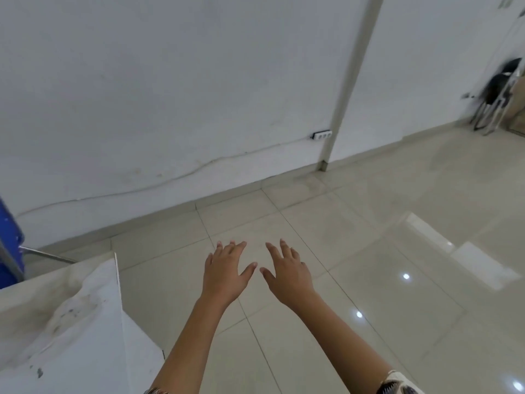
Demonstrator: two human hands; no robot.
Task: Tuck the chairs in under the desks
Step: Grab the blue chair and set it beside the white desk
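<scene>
- The dark chairs (500,89) are at the far right against the wall (170,81), well apart from me. They look stacked or leaning together, though blur hides the detail.
- They have thin pale metal frames and dark seats, so I expect them to be light and stiff. I would grip the top of a backrest with both hands.
- The tiled floor (369,251) is glossy, so the legs should slide easily and could skid.
- The white desk (71,322) is at my lower left, with its corner near my left forearm.
- A blue object (8,240) with a metal leg (48,254) shows beyond the desk. It may be another chair, but too little of it shows to tell.
- My left hand (224,275) is palm down over the floor with its fingers (240,247) straight and slightly spread. It holds and touches nothing.
- My right hand (288,275) is just beside it, thumbs nearly meeting, and its spread fingers (285,247) are equally empty.
</scene>
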